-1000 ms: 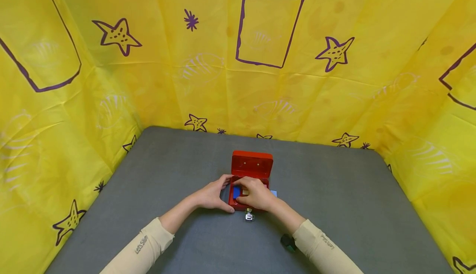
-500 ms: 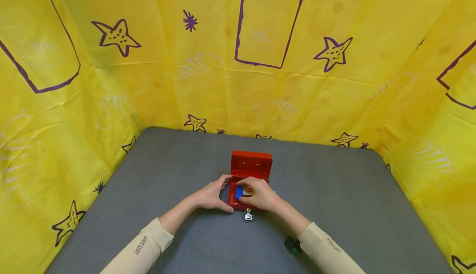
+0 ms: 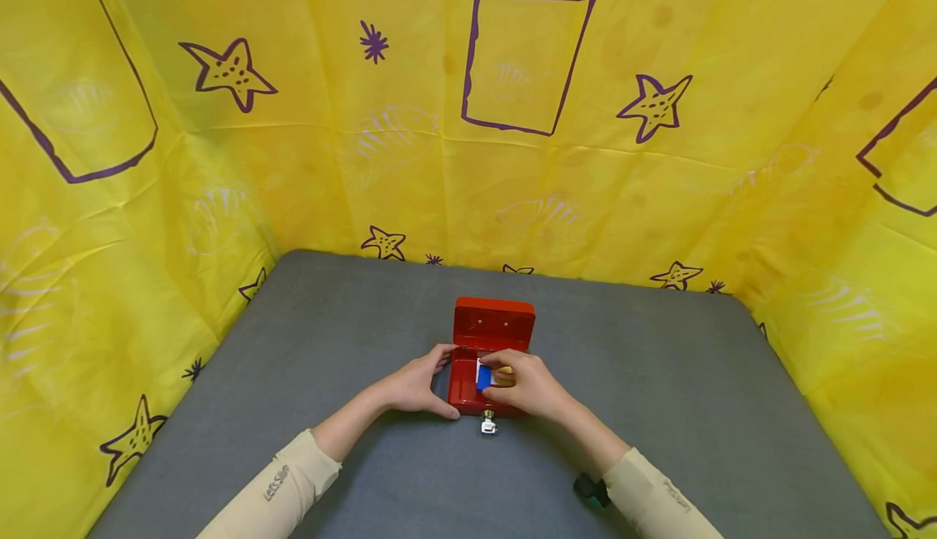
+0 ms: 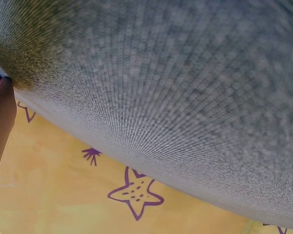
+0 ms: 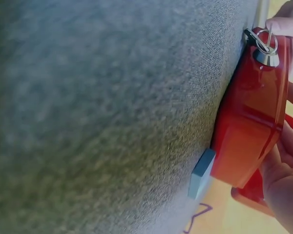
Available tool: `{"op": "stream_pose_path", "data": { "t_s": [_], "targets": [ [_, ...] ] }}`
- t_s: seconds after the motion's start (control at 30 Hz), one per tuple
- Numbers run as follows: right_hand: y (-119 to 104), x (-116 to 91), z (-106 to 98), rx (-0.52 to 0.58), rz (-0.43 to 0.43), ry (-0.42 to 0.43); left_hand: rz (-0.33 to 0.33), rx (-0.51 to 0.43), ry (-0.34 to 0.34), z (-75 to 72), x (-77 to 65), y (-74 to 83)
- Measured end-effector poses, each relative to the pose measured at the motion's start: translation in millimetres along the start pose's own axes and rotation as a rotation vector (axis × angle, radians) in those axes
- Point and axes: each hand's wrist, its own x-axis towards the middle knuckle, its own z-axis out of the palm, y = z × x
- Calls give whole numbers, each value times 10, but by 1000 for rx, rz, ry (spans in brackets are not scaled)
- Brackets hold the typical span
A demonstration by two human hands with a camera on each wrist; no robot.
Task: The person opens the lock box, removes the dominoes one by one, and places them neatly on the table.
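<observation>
A small red cash box point(image 3: 461, 393) stands on the table with its lid point(image 3: 494, 323) raised. A key on a ring point(image 5: 268, 43) sits in its front lock. My left hand point(image 3: 417, 382) holds the box's left side, thumb at the front corner and fingers at the back. Inside the box, my right hand point(image 3: 527, 380) pinches a small blue and white block-like thing point(image 3: 484, 377) between thumb and fingers. Something yellowish shows under the palm; its kind is unclear. In the left wrist view only a bit of my left hand point(image 4: 1, 114) appears.
A flat grey-blue block point(image 5: 201, 173) lies on the table against the box's right side. Grey cloth-like table point(image 3: 351, 311) surrounds the box. Yellow patterned curtains point(image 3: 410, 181) enclose the table's back and sides. A dark device point(image 3: 591, 490) sits by the right sleeve.
My right hand has shifted to the right with the blue and white thing, baring the left part of the box's inside. My left hand has stayed in place.
</observation>
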Motion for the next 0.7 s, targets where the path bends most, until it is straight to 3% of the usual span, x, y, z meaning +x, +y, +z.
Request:
{"op": "stream_pose_path", "data": {
  "t_s": [0.33,0.7],
  "targets": [
    [16,-95,-82,73,100,24,-4,0,2,1,-2,-1],
    [83,-192,-163,123,133,68,-17,18,1,1,7,3]
  ]
}}
